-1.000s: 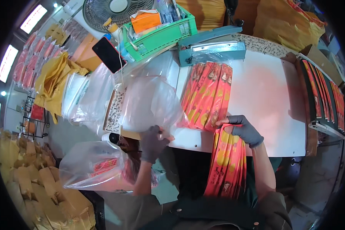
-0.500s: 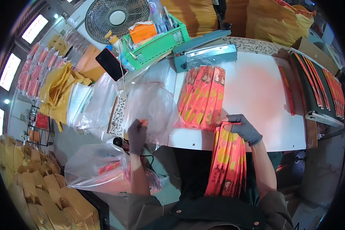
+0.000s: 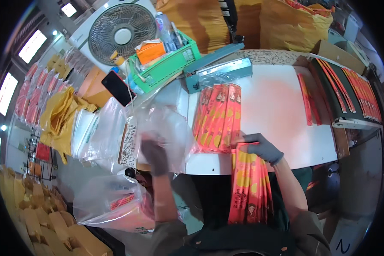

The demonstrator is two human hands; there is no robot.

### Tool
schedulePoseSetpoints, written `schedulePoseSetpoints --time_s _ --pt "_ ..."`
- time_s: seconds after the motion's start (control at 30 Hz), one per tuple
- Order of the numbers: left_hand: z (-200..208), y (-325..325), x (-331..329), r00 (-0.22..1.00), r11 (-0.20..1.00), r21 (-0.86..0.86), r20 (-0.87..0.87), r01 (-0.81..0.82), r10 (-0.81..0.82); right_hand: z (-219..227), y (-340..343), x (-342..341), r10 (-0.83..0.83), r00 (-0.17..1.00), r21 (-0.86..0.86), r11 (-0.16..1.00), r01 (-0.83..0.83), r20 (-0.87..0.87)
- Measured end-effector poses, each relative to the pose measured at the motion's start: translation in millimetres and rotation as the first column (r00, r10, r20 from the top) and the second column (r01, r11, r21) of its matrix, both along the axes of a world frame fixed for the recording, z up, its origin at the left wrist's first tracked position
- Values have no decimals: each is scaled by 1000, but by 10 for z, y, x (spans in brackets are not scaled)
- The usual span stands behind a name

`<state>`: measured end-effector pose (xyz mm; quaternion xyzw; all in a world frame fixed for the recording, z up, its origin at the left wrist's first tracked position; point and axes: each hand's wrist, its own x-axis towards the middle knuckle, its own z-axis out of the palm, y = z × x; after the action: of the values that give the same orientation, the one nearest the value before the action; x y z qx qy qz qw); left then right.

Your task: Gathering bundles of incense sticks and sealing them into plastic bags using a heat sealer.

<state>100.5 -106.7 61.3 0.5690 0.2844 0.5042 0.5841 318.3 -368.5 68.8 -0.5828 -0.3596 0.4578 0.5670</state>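
My right hand [image 3: 265,150], in a grey fingerless glove, is closed on the upper end of a bunch of long flat red-and-gold packets [image 3: 251,183]. The bunch hangs down in front of the table edge, fanned a little at its lower end. Just beyond that hand, a clear plastic bag with several like packets [image 3: 218,115] inside lies on the white table. My left hand [image 3: 155,157], gloved too, is over a clear plastic bag [image 3: 168,128] at the table's left. Motion smears its fingers, so whether they grip the film is unclear.
A teal bag sealer [image 3: 219,73] stands at the back, beside a green basket [image 3: 166,64] and a fan [image 3: 123,36]. A dark conveyor [image 3: 339,91] carrying red packets adjoins the right side. An open plastic bag [image 3: 115,205] of packets is below left, near brown bundles [image 3: 51,213].
My left hand has shifted slightly over the clear bag and now blurs. The right keeps its hold on the packets. A second red packet now lies at the table's right, by the conveyor.
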Motion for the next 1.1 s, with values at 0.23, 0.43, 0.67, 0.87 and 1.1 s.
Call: schedulePoseSetpoints --time_s 0.23,0.43,0.67,0.87,1.1 --pt "-129 -1069 286 813 845 21 -286 534 -506 42 216 -165 66 992 15 998 -68 105" --pt "-4 -796 416 939 660 -668 234 344 -252 117 -164 -13 -32 985 -56 998 23 -170" --pt "158 -1413 738 788 729 364 -480 580 -387 233 -220 -59 -76 990 49 996 71 119" --pt "160 -1051 702 951 924 -234 11 303 -309 62 -484 48 -159 971 21 986 165 -180" --pt "257 -1775 881 858 227 839 -432 495 -278 66 -395 57 -30 992 72 997 21 121"
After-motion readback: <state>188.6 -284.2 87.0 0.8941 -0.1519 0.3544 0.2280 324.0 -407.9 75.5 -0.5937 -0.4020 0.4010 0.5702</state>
